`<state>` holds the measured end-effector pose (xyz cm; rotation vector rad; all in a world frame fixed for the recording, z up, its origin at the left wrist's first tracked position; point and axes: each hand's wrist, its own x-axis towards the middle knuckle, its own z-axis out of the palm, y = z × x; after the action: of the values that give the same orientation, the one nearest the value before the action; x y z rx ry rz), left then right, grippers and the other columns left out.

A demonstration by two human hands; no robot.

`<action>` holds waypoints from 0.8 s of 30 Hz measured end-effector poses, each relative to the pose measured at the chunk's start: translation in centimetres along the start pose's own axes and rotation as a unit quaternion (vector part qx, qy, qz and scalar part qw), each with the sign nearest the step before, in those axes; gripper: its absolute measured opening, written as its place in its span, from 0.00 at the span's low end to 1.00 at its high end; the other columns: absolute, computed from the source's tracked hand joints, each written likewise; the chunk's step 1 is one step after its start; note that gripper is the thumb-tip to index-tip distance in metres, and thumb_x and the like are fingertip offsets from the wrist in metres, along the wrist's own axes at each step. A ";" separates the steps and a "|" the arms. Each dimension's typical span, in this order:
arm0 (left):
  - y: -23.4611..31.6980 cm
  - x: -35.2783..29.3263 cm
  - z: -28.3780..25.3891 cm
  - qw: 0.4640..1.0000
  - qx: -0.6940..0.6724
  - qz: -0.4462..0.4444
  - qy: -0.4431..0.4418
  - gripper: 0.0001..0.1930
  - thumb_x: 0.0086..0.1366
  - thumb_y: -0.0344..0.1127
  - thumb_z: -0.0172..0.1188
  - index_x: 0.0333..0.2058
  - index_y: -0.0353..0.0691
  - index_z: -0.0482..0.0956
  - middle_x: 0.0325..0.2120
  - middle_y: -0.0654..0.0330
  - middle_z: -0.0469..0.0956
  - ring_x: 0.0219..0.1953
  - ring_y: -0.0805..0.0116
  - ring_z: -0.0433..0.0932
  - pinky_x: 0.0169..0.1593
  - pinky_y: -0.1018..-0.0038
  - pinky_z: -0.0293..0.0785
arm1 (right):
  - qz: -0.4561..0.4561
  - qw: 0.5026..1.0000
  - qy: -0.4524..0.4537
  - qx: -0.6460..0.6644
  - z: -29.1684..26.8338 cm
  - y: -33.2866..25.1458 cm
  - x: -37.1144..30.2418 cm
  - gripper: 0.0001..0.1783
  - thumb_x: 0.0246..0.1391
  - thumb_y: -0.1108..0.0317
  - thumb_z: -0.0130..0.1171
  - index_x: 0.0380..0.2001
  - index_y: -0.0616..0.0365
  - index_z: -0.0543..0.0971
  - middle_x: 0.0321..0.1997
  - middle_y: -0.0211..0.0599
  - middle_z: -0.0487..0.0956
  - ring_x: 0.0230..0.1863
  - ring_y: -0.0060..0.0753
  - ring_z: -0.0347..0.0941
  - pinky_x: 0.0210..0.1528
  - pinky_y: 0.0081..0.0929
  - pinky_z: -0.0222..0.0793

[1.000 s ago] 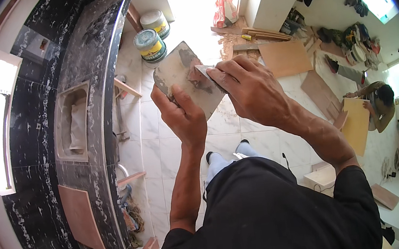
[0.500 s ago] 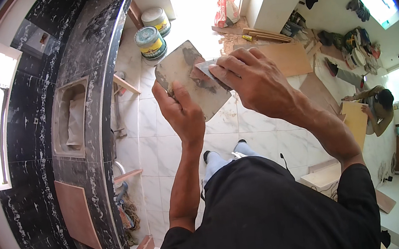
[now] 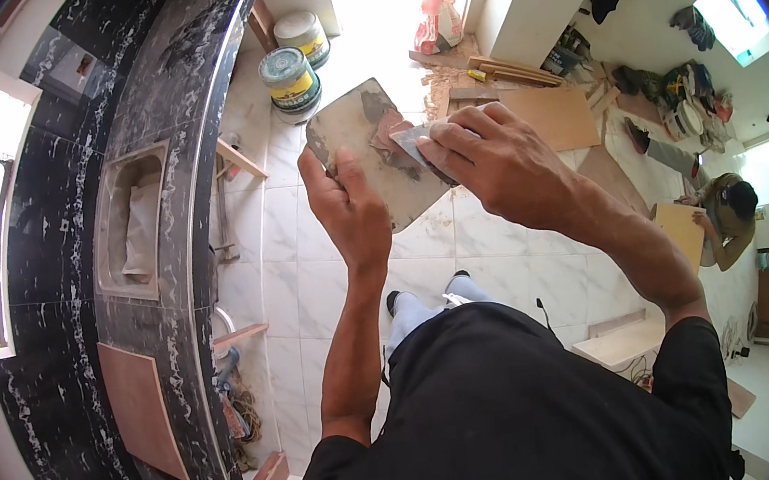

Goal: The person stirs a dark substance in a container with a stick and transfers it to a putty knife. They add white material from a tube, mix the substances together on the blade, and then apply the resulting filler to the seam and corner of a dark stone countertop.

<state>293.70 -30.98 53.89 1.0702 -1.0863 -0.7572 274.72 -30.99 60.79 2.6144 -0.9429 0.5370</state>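
Observation:
A flat, greyish square board [image 3: 356, 132], stained and smeared, is gripped along its near left edge by my left hand [image 3: 349, 208], thumb on top. On its right half lies a dab of pinkish-brown putty [image 3: 387, 133] with grey smears around it. My right hand [image 3: 499, 152] is closed around a putty knife [image 3: 415, 147], its pale triangular blade against the board beside the putty. The knife's handle is mostly hidden in my fingers. Both hands are held out in front of me above the tiled floor.
On the left runs a black marbled counter [image 3: 169, 210] with a steel sink [image 3: 106, 277] and a brown board [image 3: 141, 408]. Two paint buckets [image 3: 290, 82], a red-white sack [image 3: 439, 24] and wood sheets [image 3: 553, 118] stand beyond. At the far right a person [image 3: 731, 214] handles a panel [image 3: 682, 235].
The blade has shifted slightly right, toward the board's edge, showing more of the putty. My view has turned slightly. Both hands keep their grips.

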 end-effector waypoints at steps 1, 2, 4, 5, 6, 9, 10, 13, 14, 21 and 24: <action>0.2 0.1 0.2 1.000 -0.012 -0.015 -0.007 0.13 0.74 0.30 0.44 0.51 0.29 0.67 0.41 0.53 0.75 0.40 0.70 0.75 0.47 0.72 0.73 | -0.022 1.000 -0.013 0.014 0.1 0.1 -0.2 0.16 0.49 0.70 0.61 0.43 0.61 0.81 0.43 0.33 0.79 0.48 0.34 0.74 0.49 0.34 0.69; 0.1 0.0 0.1 1.000 -0.011 -0.016 -0.003 0.13 0.74 0.30 0.44 0.51 0.29 0.67 0.41 0.53 0.75 0.40 0.70 0.75 0.47 0.72 0.73 | -0.016 1.000 -0.003 0.024 -0.7 0.3 -0.3 0.15 0.49 0.70 0.61 0.43 0.61 0.81 0.42 0.33 0.79 0.48 0.34 0.74 0.49 0.34 0.69; -0.3 -0.1 0.0 1.000 0.009 0.018 0.001 0.13 0.73 0.30 0.44 0.51 0.29 0.68 0.40 0.53 0.75 0.40 0.70 0.75 0.46 0.72 0.74 | -0.017 1.000 0.005 0.001 -0.6 0.5 0.5 0.15 0.49 0.70 0.61 0.42 0.60 0.82 0.42 0.32 0.79 0.48 0.34 0.74 0.49 0.34 0.69; -0.3 0.0 0.1 1.000 0.008 0.018 0.001 0.13 0.73 0.30 0.44 0.51 0.29 0.68 0.40 0.53 0.75 0.40 0.70 0.75 0.46 0.72 0.74 | -0.012 0.999 0.015 -0.027 -0.6 0.7 0.8 0.15 0.50 0.70 0.61 0.42 0.60 0.82 0.41 0.32 0.79 0.48 0.33 0.74 0.49 0.33 0.69; -0.3 0.0 0.2 1.000 0.012 0.002 -0.009 0.13 0.73 0.30 0.45 0.51 0.29 0.68 0.40 0.53 0.76 0.40 0.70 0.75 0.47 0.72 0.73 | -0.033 0.999 -0.007 0.004 0.0 0.5 0.5 0.15 0.49 0.71 0.61 0.42 0.60 0.82 0.41 0.32 0.78 0.47 0.33 0.74 0.50 0.34 0.68; -0.2 0.0 0.0 1.000 0.011 -0.015 -0.021 0.13 0.73 0.30 0.45 0.52 0.29 0.68 0.41 0.52 0.76 0.41 0.69 0.75 0.47 0.72 0.73 | -0.050 0.998 -0.027 0.015 -1.4 0.9 0.3 0.15 0.50 0.70 0.61 0.42 0.61 0.81 0.41 0.32 0.78 0.47 0.32 0.73 0.50 0.34 0.68; -0.2 0.0 -0.1 1.000 0.005 -0.015 -0.026 0.13 0.73 0.30 0.45 0.52 0.29 0.68 0.42 0.52 0.76 0.41 0.69 0.75 0.48 0.72 0.73 | -0.039 0.999 -0.016 -0.008 -1.7 1.1 0.9 0.14 0.50 0.70 0.60 0.42 0.61 0.81 0.41 0.32 0.78 0.48 0.32 0.73 0.51 0.34 0.68; 0.1 0.2 0.3 0.999 0.020 -0.008 -0.043 0.13 0.73 0.30 0.45 0.52 0.29 0.68 0.42 0.51 0.77 0.41 0.69 0.76 0.48 0.72 0.73 | -0.070 0.997 -0.018 -0.013 -0.3 0.6 0.4 0.14 0.50 0.70 0.60 0.41 0.59 0.81 0.41 0.31 0.78 0.48 0.32 0.73 0.51 0.34 0.67; -0.1 0.1 0.1 0.999 0.022 -0.008 -0.038 0.13 0.73 0.30 0.45 0.52 0.29 0.68 0.42 0.51 0.77 0.41 0.69 0.76 0.48 0.72 0.73 | -0.085 0.996 -0.040 0.007 -0.6 0.8 0.3 0.13 0.51 0.70 0.60 0.41 0.58 0.81 0.42 0.32 0.78 0.49 0.32 0.73 0.52 0.34 0.67; -0.2 0.0 0.0 0.998 0.005 -0.030 -0.050 0.13 0.72 0.30 0.46 0.51 0.29 0.69 0.41 0.51 0.77 0.41 0.68 0.75 0.47 0.71 0.73 | -0.100 0.993 -0.062 0.004 -1.4 1.3 0.6 0.13 0.51 0.70 0.59 0.42 0.56 0.81 0.41 0.32 0.78 0.49 0.32 0.73 0.54 0.34 0.66; -0.6 0.1 -0.2 0.998 0.006 -0.024 -0.049 0.12 0.72 0.30 0.46 0.50 0.29 0.69 0.39 0.51 0.77 0.39 0.69 0.75 0.45 0.72 0.73 | -0.086 0.995 -0.050 -0.006 -2.2 1.9 1.0 0.12 0.51 0.70 0.59 0.41 0.56 0.81 0.41 0.30 0.77 0.48 0.31 0.72 0.54 0.35 0.65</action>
<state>293.91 -31.16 53.37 1.0825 -1.1528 -0.8504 273.67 -32.00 63.45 2.7001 -0.7371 0.3593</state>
